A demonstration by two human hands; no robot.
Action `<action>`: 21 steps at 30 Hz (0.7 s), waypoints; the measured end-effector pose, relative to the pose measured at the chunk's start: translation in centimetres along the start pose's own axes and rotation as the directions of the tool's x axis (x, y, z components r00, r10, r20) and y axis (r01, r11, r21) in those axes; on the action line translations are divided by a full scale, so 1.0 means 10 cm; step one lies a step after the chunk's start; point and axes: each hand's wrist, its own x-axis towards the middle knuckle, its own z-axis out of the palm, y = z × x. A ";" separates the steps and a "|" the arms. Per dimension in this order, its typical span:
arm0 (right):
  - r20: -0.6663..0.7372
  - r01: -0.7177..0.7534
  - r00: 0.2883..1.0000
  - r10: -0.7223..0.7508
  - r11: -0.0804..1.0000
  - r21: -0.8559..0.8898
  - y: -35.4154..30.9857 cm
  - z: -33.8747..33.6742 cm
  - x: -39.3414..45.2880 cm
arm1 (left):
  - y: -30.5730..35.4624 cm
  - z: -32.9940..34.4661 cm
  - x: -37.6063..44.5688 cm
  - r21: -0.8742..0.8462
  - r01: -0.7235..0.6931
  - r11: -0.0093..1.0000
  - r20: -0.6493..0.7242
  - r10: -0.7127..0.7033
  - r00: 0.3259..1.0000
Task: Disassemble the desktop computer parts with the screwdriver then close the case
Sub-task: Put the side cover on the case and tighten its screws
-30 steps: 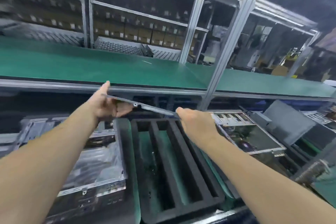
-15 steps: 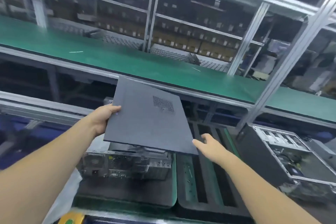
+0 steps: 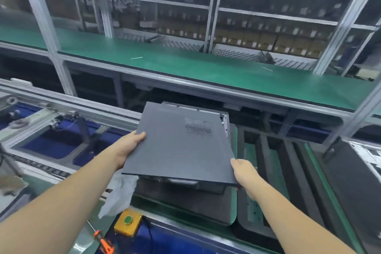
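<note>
A dark grey case side panel with a perforated vent patch lies tilted over the desktop computer case, which rests on a black foam tray. The panel's far end sits on the case; its near end is raised. My left hand grips the panel's left edge, thumb on top. My right hand holds the near right corner from the side. A screwdriver with an orange handle lies at the bench's front edge. Most of the case interior is hidden under the panel.
A black slotted foam tray sits right of the case. Another open computer chassis stands at far right. A yellow box with a green button and a plastic bag lie near left. A green conveyor shelf runs behind.
I have turned left from the slotted tray to the case. The panel, held edge-on a second ago, now faces up and has come down onto the case. My right hand took hold of its corner.
</note>
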 end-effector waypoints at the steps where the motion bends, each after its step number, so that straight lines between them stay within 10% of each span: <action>1: -0.010 0.004 1.000 -0.004 1.000 -0.006 -0.01 0.01 0.01 | -0.01 -0.01 0.03 0.016 -0.005 1.000 -0.007 0.006 1.000; 8: -0.230 0.049 0.971 -0.064 0.996 -0.070 -0.14 0.11 0.12 | 0.15 0.04 0.35 0.337 -0.095 0.937 -0.107 0.138 0.985; 13: -0.246 -0.025 0.968 -0.043 0.964 -0.264 -0.17 0.10 0.20 | 0.37 0.07 0.70 0.908 0.016 0.418 -0.150 0.290 0.945; 21: 0.039 0.102 0.993 -0.107 0.692 -0.715 0.11 0.52 0.23 | -0.24 0.21 0.61 0.976 -0.218 -0.015 0.218 0.088 0.972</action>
